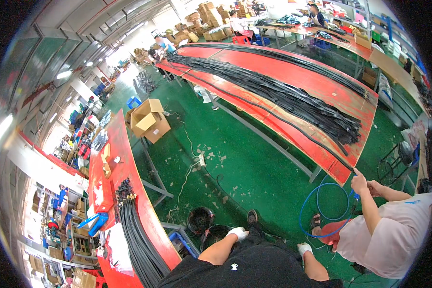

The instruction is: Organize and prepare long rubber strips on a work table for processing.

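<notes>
My left hand [238,234], in a white glove, rests against the front of my dark trousers with its fingers lying flat and nothing in it. At my right side hangs my right hand [304,248], also white-gloved; its fingers are too small to make out. Two black buckets [200,220] stand on the floor near my left hand. On my right a co-worker in a pale shirt [384,235] holds the end of a long black rubber strip [293,122] and a tool on a coiled blue air hose [302,211].
A long red table [317,77] carries bundles of black strips [273,91]. On the left, another red table [149,211] bears more black strips [139,240] and a blue tool [98,223]. An open cardboard box [149,120] and a white power cord [185,180] lie across the green floor.
</notes>
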`<state>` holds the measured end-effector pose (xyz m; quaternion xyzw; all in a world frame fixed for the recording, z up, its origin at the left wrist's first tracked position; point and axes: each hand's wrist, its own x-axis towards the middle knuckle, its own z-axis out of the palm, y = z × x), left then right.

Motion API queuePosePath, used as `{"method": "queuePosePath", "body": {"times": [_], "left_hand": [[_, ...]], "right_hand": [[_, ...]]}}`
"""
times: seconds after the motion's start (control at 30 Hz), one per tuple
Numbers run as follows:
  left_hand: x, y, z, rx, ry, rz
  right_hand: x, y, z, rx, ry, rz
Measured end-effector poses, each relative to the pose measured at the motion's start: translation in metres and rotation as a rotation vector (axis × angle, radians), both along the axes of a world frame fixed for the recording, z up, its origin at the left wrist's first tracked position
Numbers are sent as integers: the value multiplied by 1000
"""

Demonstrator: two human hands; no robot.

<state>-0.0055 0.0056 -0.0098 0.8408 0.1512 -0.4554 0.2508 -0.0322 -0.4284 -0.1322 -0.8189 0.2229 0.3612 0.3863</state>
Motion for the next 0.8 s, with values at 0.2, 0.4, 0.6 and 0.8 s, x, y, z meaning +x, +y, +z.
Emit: {"method": "queuePosePath", "body": {"times": [0.2, 0.4, 0.6, 0.8], "left_hand": [[2, -1, -1, 8, 10, -5], [1, -2, 2, 1, -3, 0], [4, -8, 9, 25, 6, -7], [3, -7, 5, 26, -10, 1]], "right_hand": [[-1, 2, 7, 14, 10, -28], [1, 0, 3, -17, 5, -1], [1, -2, -3, 10, 7, -8], [4, 0, 10, -9, 42, -39]]}}
